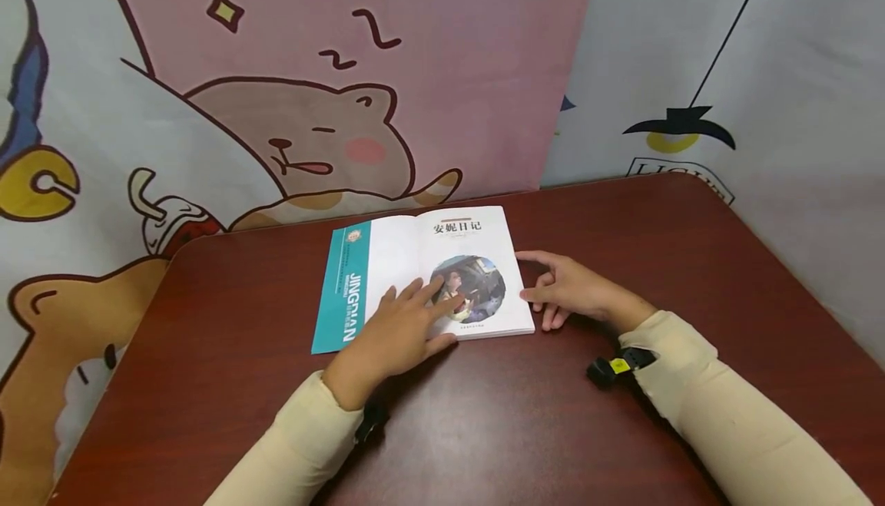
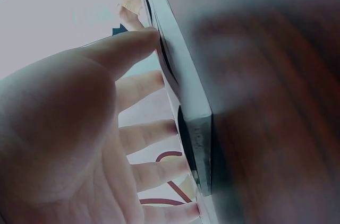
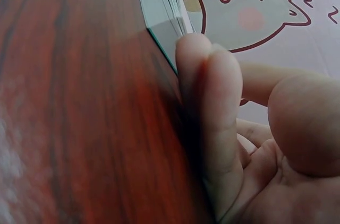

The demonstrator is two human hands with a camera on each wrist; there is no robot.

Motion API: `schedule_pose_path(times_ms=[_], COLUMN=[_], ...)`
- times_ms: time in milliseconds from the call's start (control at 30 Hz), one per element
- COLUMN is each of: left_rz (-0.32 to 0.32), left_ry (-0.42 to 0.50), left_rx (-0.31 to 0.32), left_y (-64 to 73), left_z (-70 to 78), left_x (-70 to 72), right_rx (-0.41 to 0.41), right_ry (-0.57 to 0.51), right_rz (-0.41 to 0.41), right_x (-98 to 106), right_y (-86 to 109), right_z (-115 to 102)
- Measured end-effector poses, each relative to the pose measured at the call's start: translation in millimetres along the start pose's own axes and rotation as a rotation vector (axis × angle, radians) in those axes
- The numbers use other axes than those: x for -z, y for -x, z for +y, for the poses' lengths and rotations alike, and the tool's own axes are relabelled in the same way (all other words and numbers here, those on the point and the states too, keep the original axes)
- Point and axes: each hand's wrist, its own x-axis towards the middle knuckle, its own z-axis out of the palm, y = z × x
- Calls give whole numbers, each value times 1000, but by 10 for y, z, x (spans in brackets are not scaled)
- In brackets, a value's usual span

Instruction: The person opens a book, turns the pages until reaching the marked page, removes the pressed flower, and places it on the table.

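An opened paperback book (image 1: 477, 222) lies on the table, showing a title page with dark characters and a round picture. Its teal cover flap (image 1: 339, 291) is spread out on the left. My left hand (image 1: 394, 333) rests on the lower part of the pages with fingers spread, its fingertips reaching the round picture. The left wrist view shows the thumb (image 2: 133, 49) at the book's near edge. Beside the right edge is my right hand (image 1: 570, 287), its thumb and index finger touching the page edge some way apart. The other fingers (image 3: 220, 91) bend beneath, near the book's corner.
The dark red wooden table (image 1: 525, 429) extends around the book on all sides. Behind it hangs a cloth backdrop (image 1: 484, 68) with cartoon animals. Black straps with small devices (image 1: 611, 368) sit at both wrists, below cream sleeves (image 1: 726, 414).
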Motion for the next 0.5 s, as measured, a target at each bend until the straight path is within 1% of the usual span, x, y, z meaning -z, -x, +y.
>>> schedule_pose_path(times_ms=[133,300,400,500], left_rz=[-10,-16,-12,-21], left_ry=[2,7,-2,-4], left_rx=[7,6,-4,-4], left_y=[9,14,7,4], left_z=[-11,-16,-19,-9], left_x=[-15,-25,-9,-4], right_rx=[-3,-29,-44,-51], right_ry=[-7,-18,-26,-31], right_rz=[-12,0,10,10], right_x=[-6,1,8,8], right_y=[-20,-26,-28,-18], right_z=[28,32,16,9])
